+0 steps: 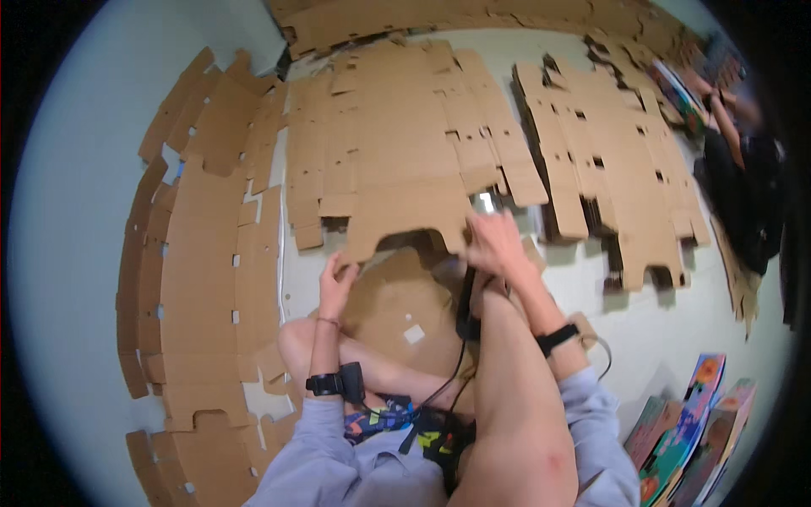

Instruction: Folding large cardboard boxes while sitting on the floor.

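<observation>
A large die-cut cardboard sheet point(405, 139) lies flat before me, with slots, side flaps and a notch in its near edge. My left hand point(336, 285) pinches the near left corner of this sheet between thumb and fingers. At the near right corner is my right hand point(497, 244), blurred, its fingers curled at the sheet's edge. A shiny silvery object point(486, 201) shows just beyond its knuckles; its kind is unclear, and so is whether I hold it. Under the notch, between my legs, lies another piece of brown cardboard point(393, 298) with a small white square on it.
More cut cardboard point(199, 272) lies along the left wall. To the right is a stack of cut sheets point(608, 158). Another person point(741, 165) sits at far right, holding a colourful box. Colourful printed boxes point(684, 431) stand at lower right. Black cables point(453, 380) run across my lap.
</observation>
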`<state>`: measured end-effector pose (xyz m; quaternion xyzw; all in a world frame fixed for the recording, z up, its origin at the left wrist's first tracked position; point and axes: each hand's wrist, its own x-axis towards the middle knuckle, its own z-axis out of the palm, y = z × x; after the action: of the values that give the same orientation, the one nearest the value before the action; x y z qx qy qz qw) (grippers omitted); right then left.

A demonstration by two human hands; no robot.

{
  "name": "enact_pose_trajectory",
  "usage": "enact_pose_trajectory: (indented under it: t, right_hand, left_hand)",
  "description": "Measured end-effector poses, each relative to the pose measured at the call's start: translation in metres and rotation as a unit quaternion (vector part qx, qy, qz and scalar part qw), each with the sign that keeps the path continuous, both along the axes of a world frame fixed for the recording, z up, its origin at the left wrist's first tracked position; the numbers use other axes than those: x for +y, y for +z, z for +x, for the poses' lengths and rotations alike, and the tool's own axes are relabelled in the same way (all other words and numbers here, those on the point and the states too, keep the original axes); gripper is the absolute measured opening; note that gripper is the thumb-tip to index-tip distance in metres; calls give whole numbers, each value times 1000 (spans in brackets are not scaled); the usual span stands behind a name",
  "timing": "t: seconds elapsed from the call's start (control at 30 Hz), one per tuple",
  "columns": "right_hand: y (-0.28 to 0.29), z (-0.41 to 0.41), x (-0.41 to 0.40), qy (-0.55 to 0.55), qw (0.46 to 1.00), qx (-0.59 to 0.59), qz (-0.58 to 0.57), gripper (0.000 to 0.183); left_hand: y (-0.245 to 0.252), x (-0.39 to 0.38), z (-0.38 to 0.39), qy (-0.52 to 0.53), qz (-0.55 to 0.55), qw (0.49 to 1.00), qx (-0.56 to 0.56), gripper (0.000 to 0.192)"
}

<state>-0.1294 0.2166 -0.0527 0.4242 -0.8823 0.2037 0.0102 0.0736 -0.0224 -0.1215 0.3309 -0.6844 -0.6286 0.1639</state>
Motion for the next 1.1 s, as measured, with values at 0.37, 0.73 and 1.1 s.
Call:
enact_pose_trajectory:
  t: [0.37,0.73,1.1]
  right_hand:
    - [60,12,38,-90,919,-295,-245,47]
    - [19,-20,16,-171,933,-32,-315,50]
    - [-41,-4,2,-125,895,-335,-265,44]
  left_hand:
    - [62,20,-27,95,-108,961,235,66]
    - [74,41,-73,-49,-53,964,255,72]
    - [-15,20,-39,-31,12,992,119,51]
